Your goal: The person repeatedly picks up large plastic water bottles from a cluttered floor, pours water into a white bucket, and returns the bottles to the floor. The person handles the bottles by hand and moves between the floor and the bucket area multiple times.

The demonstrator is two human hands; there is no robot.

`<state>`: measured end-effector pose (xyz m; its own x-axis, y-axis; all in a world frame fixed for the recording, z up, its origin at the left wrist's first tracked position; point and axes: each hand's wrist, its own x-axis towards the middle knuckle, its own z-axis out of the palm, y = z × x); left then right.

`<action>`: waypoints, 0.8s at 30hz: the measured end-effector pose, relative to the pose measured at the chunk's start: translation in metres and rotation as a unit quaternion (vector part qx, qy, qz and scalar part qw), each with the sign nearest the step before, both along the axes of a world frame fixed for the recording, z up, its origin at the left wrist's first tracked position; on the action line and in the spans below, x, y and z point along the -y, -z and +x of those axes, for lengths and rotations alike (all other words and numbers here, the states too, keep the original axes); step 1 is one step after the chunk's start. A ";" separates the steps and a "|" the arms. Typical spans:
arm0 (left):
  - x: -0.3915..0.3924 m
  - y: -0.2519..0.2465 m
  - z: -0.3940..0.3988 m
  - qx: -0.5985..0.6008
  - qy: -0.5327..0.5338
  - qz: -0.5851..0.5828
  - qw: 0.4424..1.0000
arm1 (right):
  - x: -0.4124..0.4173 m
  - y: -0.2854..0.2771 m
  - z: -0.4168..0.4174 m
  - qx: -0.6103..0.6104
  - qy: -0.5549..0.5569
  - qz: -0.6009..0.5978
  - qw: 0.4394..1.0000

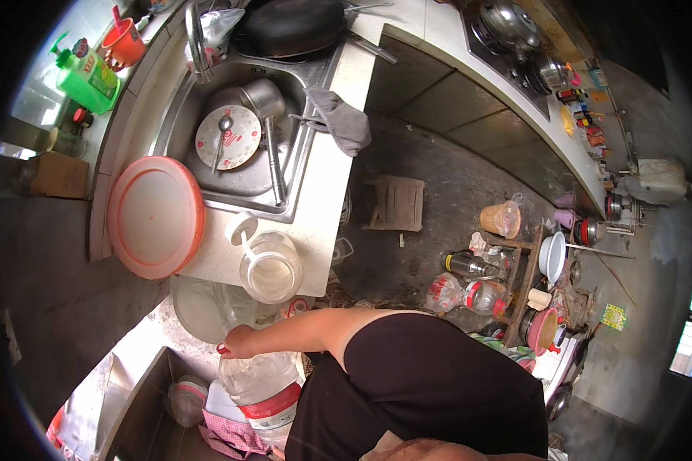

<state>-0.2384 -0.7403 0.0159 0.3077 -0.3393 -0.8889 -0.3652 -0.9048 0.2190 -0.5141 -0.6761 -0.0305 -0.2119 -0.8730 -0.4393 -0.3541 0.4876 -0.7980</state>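
My right hand (239, 343) grips the neck of a large clear plastic water bottle (254, 377) by a red part, perhaps its cap or handle. The bottle has a red-and-white label band and leans close against my black shirt. A sliver of skin at the lower picture edge, by the bottle's base, may be my left hand (277, 453); its grip is hidden. Above the right hand, a clear jug (271, 274) with a white handle and raised white lid (242, 229) sits at the counter corner. Below the counter is a round greyish vessel or lid (199, 305).
A steel sink (242, 193) holds a plate (207, 138), spoon and saucepan (263, 98). A salmon-rimmed round lid (155, 218) lies beside it. A dark metal box-like container (132, 418) with a pink checked cloth (225, 432) stands lower left. A wooden stool (399, 203) is on the floor.
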 end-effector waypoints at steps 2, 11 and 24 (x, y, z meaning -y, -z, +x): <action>-0.001 0.002 -0.002 -0.001 0.005 0.001 1.000 | -0.002 0.001 -0.001 -0.002 0.006 0.000 1.000; -0.022 -0.039 0.046 -0.009 -0.046 0.002 0.999 | 0.012 0.028 0.014 0.064 0.082 -0.017 0.994; -0.081 -0.076 0.083 0.024 -0.199 0.013 0.980 | 0.008 -0.012 -0.013 0.019 -0.014 0.030 0.999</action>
